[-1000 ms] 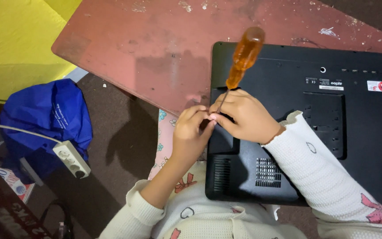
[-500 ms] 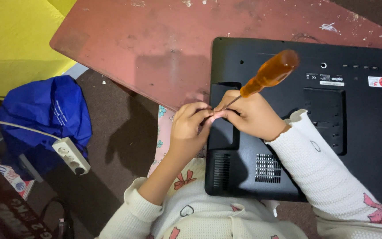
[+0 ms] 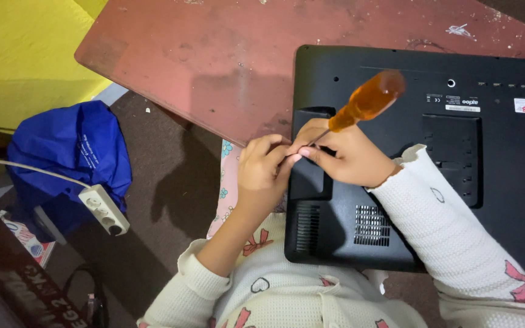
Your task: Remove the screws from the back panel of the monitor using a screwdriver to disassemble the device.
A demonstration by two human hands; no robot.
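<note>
A black laptop [image 3: 493,182] lies bottom-up on a worn red table [image 3: 214,67], its near edge overhanging toward me. My right hand [image 3: 347,155] grips a screwdriver with an amber handle [image 3: 367,100]; the handle tilts up to the right and the thin shaft runs down-left toward the laptop's left edge. My left hand [image 3: 262,173] pinches the shaft close to its tip, fingers touching those of the right hand. The tip itself is hidden by the fingers. Both arms wear cream sleeves with small prints.
A blue bag [image 3: 71,161] sits on the brown floor at the left, with a white power strip [image 3: 104,209] and its cable beside it. A yellow surface [image 3: 19,54] fills the upper left. A dark printed box [image 3: 7,285] lies at the lower left.
The screwdriver handle has swung from nearly upright to leaning right. Both hands stay together at the laptop's left edge.
</note>
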